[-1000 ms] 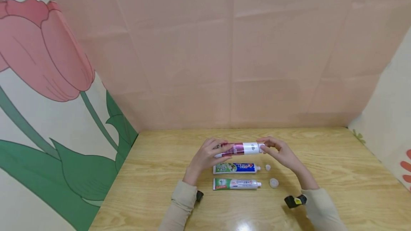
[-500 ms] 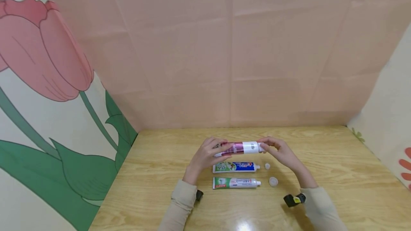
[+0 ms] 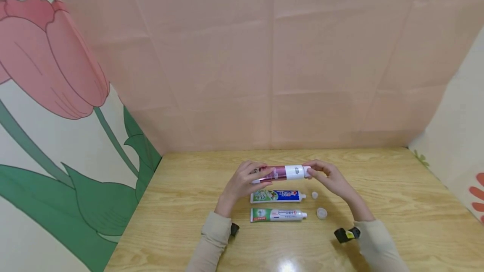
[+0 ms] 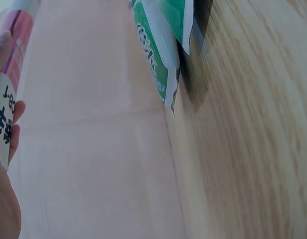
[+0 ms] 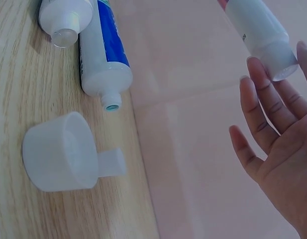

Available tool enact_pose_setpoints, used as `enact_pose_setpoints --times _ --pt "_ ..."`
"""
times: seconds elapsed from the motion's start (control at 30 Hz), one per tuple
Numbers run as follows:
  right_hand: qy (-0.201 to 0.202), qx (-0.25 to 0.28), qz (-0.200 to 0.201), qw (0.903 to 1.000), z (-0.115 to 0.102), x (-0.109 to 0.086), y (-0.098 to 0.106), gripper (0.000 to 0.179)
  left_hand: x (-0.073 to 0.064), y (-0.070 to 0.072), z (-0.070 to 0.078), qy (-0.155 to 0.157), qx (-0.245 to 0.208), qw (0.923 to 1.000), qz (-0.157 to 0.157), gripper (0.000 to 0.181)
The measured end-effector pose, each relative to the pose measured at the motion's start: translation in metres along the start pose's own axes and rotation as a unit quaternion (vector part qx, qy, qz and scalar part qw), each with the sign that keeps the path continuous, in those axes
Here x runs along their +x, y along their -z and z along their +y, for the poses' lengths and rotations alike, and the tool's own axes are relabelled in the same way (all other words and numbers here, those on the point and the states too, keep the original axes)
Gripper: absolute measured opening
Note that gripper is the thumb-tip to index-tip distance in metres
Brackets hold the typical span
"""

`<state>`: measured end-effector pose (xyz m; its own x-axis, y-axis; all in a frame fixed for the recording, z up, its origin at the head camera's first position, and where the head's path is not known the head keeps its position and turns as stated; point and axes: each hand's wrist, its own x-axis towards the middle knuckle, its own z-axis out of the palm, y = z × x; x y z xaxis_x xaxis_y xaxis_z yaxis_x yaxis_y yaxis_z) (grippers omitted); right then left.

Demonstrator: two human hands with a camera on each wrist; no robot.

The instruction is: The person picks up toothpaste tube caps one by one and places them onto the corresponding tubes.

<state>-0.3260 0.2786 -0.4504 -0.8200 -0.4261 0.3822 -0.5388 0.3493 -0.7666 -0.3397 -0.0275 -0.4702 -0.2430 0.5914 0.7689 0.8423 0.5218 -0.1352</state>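
Holding 1 capped toothpaste tube [image 3: 286,173]

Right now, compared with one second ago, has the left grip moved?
No: against the blue-and-green tube in the head view, the left grip shows no clear shift either way.

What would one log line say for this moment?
left grip: holds maroon tube | right grip: pinches its cap | table: blue-green tube, white-green tube, small cap, large cap

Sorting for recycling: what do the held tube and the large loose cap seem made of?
The held tube: glossy plastic or laminate, judging by its shiny highlights; which, I can't tell. The large loose cap: likely satin plastic, given its smooth, cloudy white wall.
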Motion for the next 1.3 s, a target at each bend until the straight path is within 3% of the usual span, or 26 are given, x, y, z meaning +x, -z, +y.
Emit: enact_pose_setpoints --times 0.23,0.43,0.83,1.1,1.3 --pt "-0.021 -0.016 -0.004 0.9996 0.014 -0.001 0.001 0.032 -0.001 0.0 0.0 0.008 -0.006 0.9999 -0.005 0.047" --pt "-0.014 -0.002 -0.012 0.9998 0.01 -0.002 0.004 0.043 -0.001 -0.001 -0.001 0.004 -0.003 1.0 -0.001 0.051" --pt "-0.005 0.013 -0.013 0.9998 -0.017 -0.005 0.007 0.033 -0.003 -0.003 -0.002 -0.004 0.004 1.0 -0.005 0.051" --pt "-0.011 0.014 -0.019 0.9997 -0.014 -0.006 0.009 0.029 -0.003 -0.003 0.0 -0.003 -0.003 1.0 -0.008 0.052" --pt "-0.016 0.004 -0.019 0.9997 0.003 -0.007 0.009 0.03 -0.001 -0.003 0.001 -0.008 0.001 1.0 -0.003 0.05"
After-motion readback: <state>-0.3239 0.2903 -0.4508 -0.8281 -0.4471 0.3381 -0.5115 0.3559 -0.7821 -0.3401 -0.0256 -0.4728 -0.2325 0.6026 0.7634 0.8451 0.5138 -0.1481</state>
